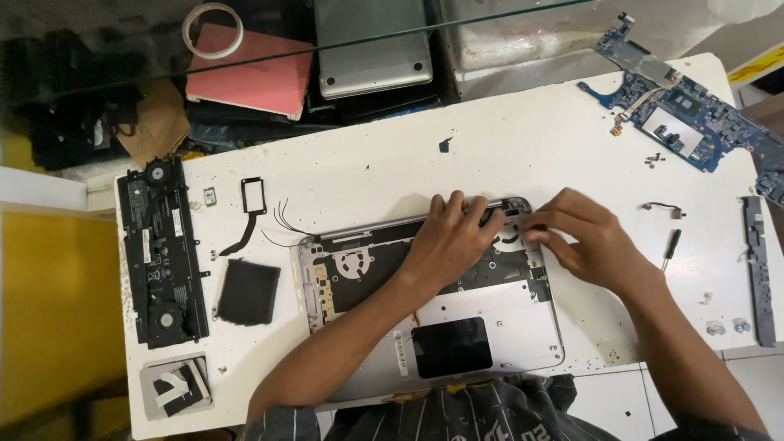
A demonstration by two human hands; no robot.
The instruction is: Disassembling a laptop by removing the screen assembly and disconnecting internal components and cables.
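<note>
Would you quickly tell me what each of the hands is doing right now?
Left hand: fingers curled, pressing on the open laptop shell near its hinge; holds nothing visible.
Right hand: fingertips pinched at the shell's top right corner; what they grip cannot be told.

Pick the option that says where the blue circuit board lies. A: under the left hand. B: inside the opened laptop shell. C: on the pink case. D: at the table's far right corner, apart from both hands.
D: the blue circuit board lies on the white table at its far right corner, well clear of the left hand and right hand, which work at the opened laptop shell.
</note>
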